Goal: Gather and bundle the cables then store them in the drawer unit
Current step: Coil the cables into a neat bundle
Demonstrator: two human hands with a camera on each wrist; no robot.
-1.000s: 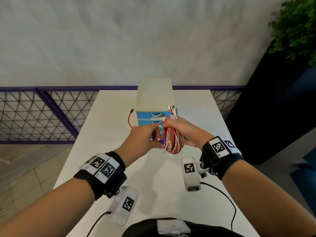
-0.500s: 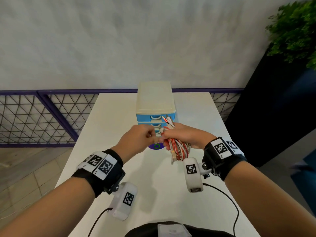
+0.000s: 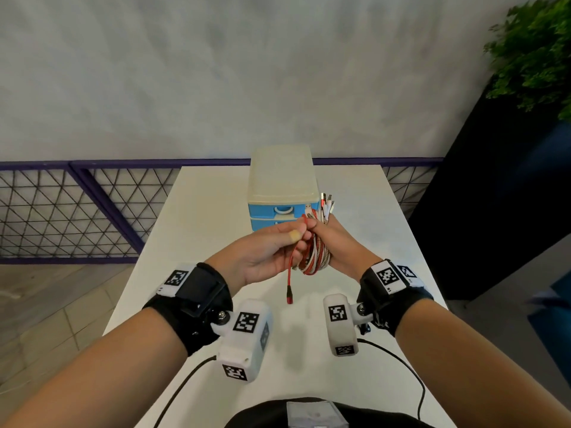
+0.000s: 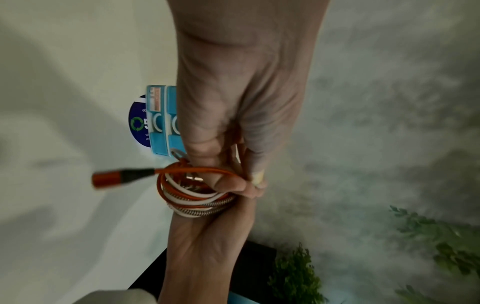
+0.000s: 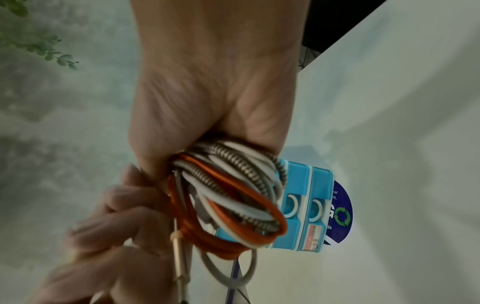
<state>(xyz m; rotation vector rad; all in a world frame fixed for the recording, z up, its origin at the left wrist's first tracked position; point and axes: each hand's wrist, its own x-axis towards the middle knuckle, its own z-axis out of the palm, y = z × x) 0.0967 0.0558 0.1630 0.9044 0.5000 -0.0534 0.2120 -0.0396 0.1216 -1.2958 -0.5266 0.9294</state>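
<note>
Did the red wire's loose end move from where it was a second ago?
Yes. The red cable end now dangles toward the person, below the left hand; before, it lay left of the drawer unit on the table.

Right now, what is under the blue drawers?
A round dark blue sticker with a green recycling sign peeks out from under the drawers, flat on the white table. Most of it is covered.

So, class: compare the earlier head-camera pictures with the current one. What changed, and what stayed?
The left hand now pinches the red cable, whose plug end hangs free below. The right hand keeps its grip on the coiled bundle. The drawer unit stays shut on the table.
</note>
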